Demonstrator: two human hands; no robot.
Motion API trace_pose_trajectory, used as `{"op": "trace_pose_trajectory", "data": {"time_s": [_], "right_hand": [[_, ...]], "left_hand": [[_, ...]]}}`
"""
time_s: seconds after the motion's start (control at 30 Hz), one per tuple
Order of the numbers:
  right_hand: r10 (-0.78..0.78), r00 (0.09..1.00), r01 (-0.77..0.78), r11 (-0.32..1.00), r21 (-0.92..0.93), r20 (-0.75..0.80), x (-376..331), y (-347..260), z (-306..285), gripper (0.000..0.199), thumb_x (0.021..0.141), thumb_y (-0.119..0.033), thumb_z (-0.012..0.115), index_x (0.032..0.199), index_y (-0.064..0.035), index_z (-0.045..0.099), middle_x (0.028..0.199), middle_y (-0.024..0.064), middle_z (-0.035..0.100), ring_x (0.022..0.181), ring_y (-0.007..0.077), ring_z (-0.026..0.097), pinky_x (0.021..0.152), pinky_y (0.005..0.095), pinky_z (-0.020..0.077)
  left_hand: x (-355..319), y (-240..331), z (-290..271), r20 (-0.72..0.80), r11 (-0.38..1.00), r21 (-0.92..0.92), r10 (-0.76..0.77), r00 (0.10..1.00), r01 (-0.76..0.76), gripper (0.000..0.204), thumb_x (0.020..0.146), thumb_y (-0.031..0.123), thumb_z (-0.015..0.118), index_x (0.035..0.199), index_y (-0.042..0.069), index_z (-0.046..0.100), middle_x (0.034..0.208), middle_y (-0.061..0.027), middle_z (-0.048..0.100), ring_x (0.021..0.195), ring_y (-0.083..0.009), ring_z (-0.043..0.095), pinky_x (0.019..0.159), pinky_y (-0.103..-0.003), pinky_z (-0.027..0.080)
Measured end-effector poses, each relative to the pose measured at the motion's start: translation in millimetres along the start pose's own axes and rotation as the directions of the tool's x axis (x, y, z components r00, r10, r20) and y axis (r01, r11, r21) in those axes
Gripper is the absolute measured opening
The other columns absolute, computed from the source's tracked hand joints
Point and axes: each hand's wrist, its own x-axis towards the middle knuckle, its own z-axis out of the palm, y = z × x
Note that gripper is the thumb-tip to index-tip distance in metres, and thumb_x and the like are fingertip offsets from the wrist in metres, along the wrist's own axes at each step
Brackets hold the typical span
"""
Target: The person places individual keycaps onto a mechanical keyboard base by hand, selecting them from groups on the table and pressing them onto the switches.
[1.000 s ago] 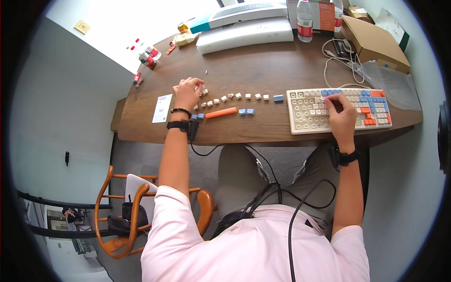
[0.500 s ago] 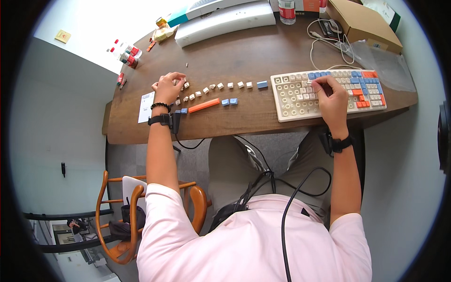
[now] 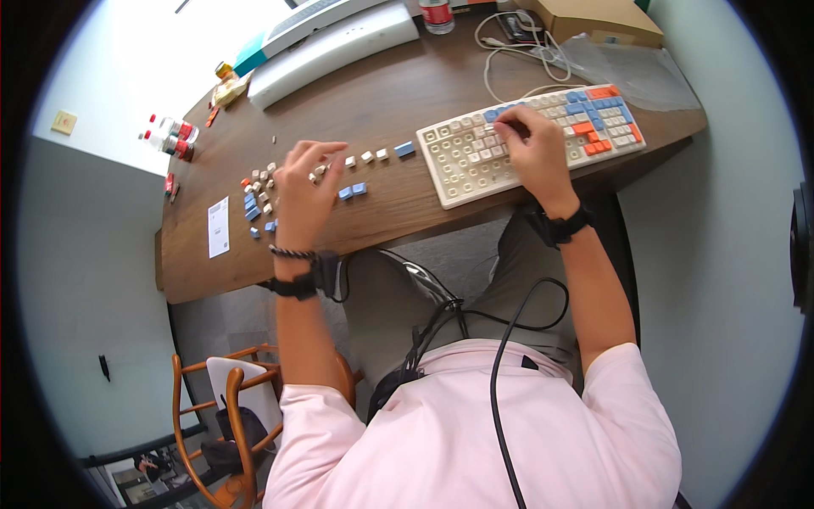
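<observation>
A cream keyboard [image 3: 449, 180] lies on the right of the desk, its left part lacking many keycaps and its right part holding cream, blue and orange ones. My right hand [image 3: 538, 157] rests over its middle, thumb and index finger pinched at the keys; whatever they grip is hidden. My left hand [image 3: 307, 191] hovers above the loose keycaps, its thumb and index finger close together, and anything between them is too small to make out. A row of cream keycaps [image 3: 367, 157] ends at a wide blue keycap [image 3: 404, 148]. Two blue keycaps [image 3: 352, 192] lie nearer me.
More loose keycaps [image 3: 252, 206] and a white card [image 3: 218, 227] are on the left of the desk. Bottles [image 3: 174, 136] stand at the far left. White foam [image 3: 335, 55], a coiled cable [image 3: 487, 64], clear plastic [image 3: 619, 76] and a cardboard box [image 3: 593, 21] line the back.
My left hand has moved right, from the left end of the keycaps toward the keyboard. My right hand stays at the keyboard's middle. The whole view has turned and shifted.
</observation>
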Motion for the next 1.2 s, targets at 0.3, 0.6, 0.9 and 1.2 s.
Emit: {"op": "trace_pose_trajectory", "data": {"time_s": [0.3,0.6,0.9,1.2], "right_hand": [[-0.323,0.941,0.339,0.897,-0.283,0.104,14,2,-7,0.005,0.099,0.005,0.068,0.101,0.0017,0.071,0.101,0.0193,0.073,0.104,0.0427,0.070,0.091,0.0523,0.0559],[-0.375,0.883,0.459,0.814,-0.355,0.282,18,1,-6,0.011,0.091,0.007,0.070,0.100,0.0002,0.069,0.103,0.0188,0.073,0.107,0.0409,0.072,0.096,0.0510,0.0599],[-0.373,0.894,0.444,0.815,-0.373,0.250,5,-1,9,0.011,0.092,0.004,0.071,0.103,-0.0003,0.070,0.103,0.0202,0.075,0.106,0.0417,0.074,0.094,0.0509,0.0616],[-0.048,0.997,0.051,0.997,-0.060,0.059,25,6,-1,0.010,0.098,-0.004,0.079,0.097,0.0055,0.079,0.087,0.0249,0.081,0.084,0.0433,0.080,0.076,0.0488,0.0617]], "left_hand": [[-9,105,76,0.024,0.923,-0.379,-0.066,0.998,0.070,0.016,0.108,0.013,0.083,0.121,0.007,0.090,0.110,-0.0073,0.079,0.091,-0.0160,0.073,0.075,-0.034,0.052],[23,132,134,-0.024,0.925,-0.379,-0.011,1.000,0.001,0.019,0.108,0.015,0.083,0.123,0.004,0.088,0.108,-0.0124,0.075,0.089,-0.0242,0.078,0.077,-0.038,0.059],[38,135,145,0.039,0.959,-0.279,-0.039,0.998,0.049,0.016,0.107,0.020,0.081,0.116,0.009,0.087,0.109,-0.0115,0.072,0.107,-0.0366,0.072,0.095,-0.049,0.058],[41,138,141,0.075,0.947,-0.309,-0.071,0.995,0.091,0.019,0.105,0.022,0.084,0.116,0.008,0.087,0.110,-0.0116,0.074,0.107,-0.0358,0.074,0.096,-0.049,0.059]]}}
